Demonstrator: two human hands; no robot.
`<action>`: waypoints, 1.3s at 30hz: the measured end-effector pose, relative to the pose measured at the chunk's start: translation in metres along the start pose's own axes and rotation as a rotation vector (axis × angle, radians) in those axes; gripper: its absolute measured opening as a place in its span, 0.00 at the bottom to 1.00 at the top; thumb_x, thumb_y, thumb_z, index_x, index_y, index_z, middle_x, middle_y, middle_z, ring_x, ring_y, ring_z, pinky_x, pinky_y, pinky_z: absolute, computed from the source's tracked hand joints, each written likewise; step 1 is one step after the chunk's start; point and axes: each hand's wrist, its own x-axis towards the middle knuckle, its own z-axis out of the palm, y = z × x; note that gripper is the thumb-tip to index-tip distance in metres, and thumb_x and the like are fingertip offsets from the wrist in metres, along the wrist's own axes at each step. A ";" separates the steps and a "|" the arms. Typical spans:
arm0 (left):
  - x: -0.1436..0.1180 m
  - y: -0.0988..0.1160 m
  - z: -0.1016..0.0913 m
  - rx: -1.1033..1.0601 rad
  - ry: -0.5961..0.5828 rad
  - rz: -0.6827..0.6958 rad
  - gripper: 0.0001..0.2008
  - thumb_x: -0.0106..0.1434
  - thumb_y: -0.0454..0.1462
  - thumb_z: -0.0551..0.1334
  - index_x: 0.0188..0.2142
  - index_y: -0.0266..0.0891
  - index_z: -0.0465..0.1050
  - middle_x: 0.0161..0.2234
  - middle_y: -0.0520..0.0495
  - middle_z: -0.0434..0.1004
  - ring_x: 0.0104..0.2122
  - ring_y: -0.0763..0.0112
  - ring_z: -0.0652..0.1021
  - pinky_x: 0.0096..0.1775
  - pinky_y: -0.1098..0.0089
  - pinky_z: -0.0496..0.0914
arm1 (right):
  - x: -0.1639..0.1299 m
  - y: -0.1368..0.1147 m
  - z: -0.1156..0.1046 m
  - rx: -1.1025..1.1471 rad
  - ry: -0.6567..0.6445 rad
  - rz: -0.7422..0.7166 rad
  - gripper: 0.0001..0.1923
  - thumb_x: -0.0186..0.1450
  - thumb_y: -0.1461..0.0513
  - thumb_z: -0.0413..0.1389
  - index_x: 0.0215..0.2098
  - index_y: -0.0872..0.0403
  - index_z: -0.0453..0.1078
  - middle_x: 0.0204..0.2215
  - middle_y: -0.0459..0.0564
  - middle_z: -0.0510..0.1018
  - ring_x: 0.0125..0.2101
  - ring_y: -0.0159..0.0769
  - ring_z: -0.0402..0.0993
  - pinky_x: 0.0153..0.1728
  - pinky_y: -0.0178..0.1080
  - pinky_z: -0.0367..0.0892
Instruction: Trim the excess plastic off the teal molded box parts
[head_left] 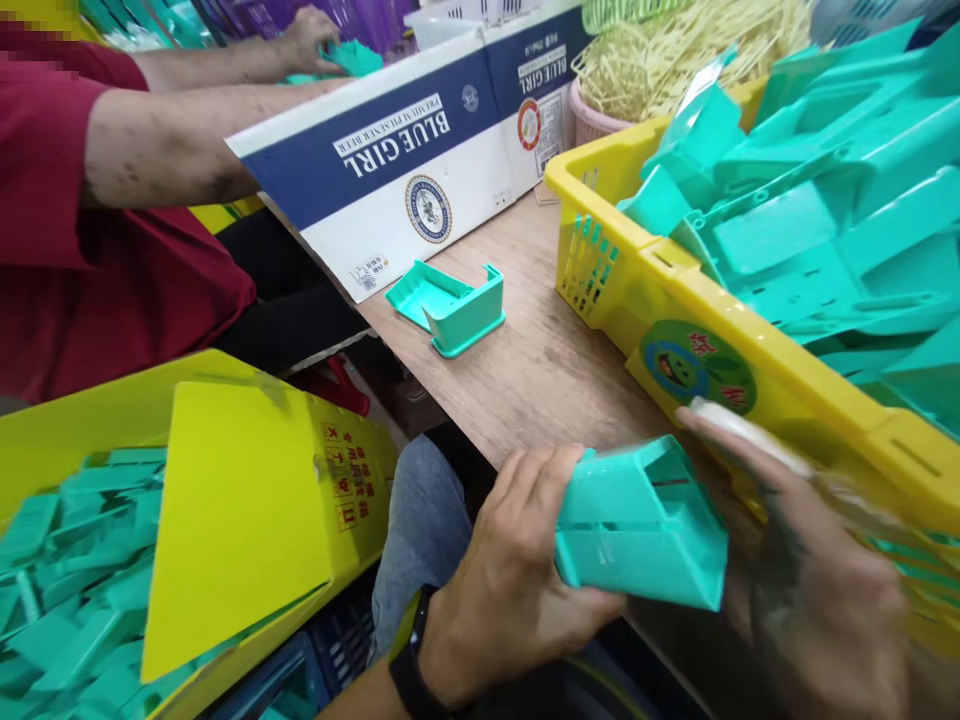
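My left hand (517, 570), with a dark band at its wrist, grips a turquoise plastic housing (637, 530). It is tilted above the table's near edge, its hollow end turned right. Right of it, apart from the housing, is my right hand (825, 580), blurred by motion. Its visible fingers stretch out toward the yellow crate, and a white strip or cover shows along one of them. I see nothing held there, though part of the hand is smeared. Another turquoise plastic part (457, 305), open on top, lies on the wooden table (555, 370) beside the carton.
A yellow crate (600, 180) heaped with turquoise parts stands at right. A printed beer carton (420, 150) lies across the back. At lower left is a yellow box (240, 500) with more parts. A co-worker's arm (180, 140) reaches behind the carton; pale shredded filling (675, 60) sits beyond.
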 end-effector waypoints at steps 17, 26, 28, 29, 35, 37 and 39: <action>0.004 0.011 0.014 -0.186 0.045 0.062 0.46 0.54 0.38 0.75 0.68 0.38 0.58 0.59 0.36 0.73 0.58 0.48 0.76 0.61 0.45 0.77 | 0.008 -0.026 0.019 0.127 0.234 0.074 0.23 0.78 0.46 0.46 0.48 0.49 0.78 0.49 0.50 0.84 0.50 0.47 0.79 0.48 0.47 0.71; 0.005 0.006 0.011 -0.272 0.233 0.102 0.25 0.61 0.40 0.74 0.55 0.38 0.72 0.48 0.43 0.81 0.48 0.60 0.83 0.53 0.60 0.82 | -0.005 -0.014 0.015 0.185 0.150 0.150 0.27 0.74 0.38 0.51 0.52 0.47 0.78 0.52 0.48 0.83 0.52 0.49 0.77 0.49 0.46 0.68; 0.004 0.003 0.010 -0.270 0.204 0.128 0.31 0.63 0.45 0.75 0.60 0.37 0.70 0.51 0.39 0.81 0.51 0.57 0.83 0.55 0.57 0.83 | -0.003 -0.015 0.013 0.139 0.150 0.097 0.27 0.75 0.39 0.48 0.52 0.47 0.78 0.51 0.49 0.83 0.51 0.48 0.77 0.49 0.46 0.67; 0.003 0.001 0.012 -0.261 0.176 0.139 0.42 0.59 0.50 0.78 0.65 0.36 0.64 0.56 0.35 0.78 0.55 0.52 0.82 0.57 0.53 0.82 | 0.000 -0.016 0.013 0.131 0.167 0.101 0.27 0.75 0.39 0.47 0.51 0.47 0.78 0.50 0.49 0.83 0.49 0.47 0.78 0.47 0.46 0.68; -0.009 -0.002 0.043 -0.252 0.122 0.029 0.71 0.49 0.52 0.83 0.77 0.42 0.36 0.72 0.24 0.58 0.70 0.34 0.68 0.65 0.38 0.74 | 0.013 -0.021 0.023 0.102 0.270 0.259 0.34 0.73 0.36 0.44 0.44 0.51 0.78 0.43 0.54 0.86 0.42 0.50 0.81 0.39 0.47 0.73; -0.009 0.000 0.052 -0.254 0.209 0.043 0.62 0.60 0.52 0.76 0.78 0.39 0.36 0.72 0.23 0.56 0.71 0.33 0.67 0.65 0.37 0.74 | 0.012 -0.021 0.028 0.127 0.282 0.332 0.35 0.71 0.34 0.44 0.42 0.52 0.78 0.41 0.56 0.86 0.41 0.51 0.81 0.38 0.48 0.73; -0.006 0.002 0.056 -0.246 0.317 0.050 0.49 0.68 0.50 0.67 0.77 0.36 0.42 0.69 0.24 0.60 0.68 0.38 0.70 0.65 0.39 0.74 | 0.008 -0.018 0.031 0.131 0.261 0.343 0.36 0.71 0.33 0.44 0.45 0.52 0.78 0.43 0.56 0.86 0.43 0.52 0.81 0.41 0.49 0.72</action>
